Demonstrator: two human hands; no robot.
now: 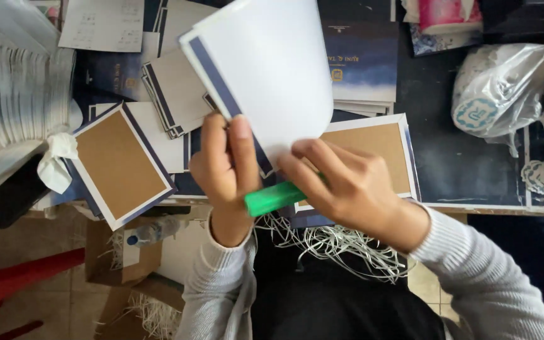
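The left hand (225, 165) pinches a curled white card (266, 69) by its lower edge, the right hand (341, 182) clasps a green glue stick (274, 198) just below, apparently mid-gluing, with brown-faced boards (119, 162) waiting alongside.

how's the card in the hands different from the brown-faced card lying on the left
The held card shows a white face and curves upward, gripped by the left hand and right hand. The brown card lies flat on the table, untouched, showing a kraft-brown panel. Both have dark blue edging and a white border.
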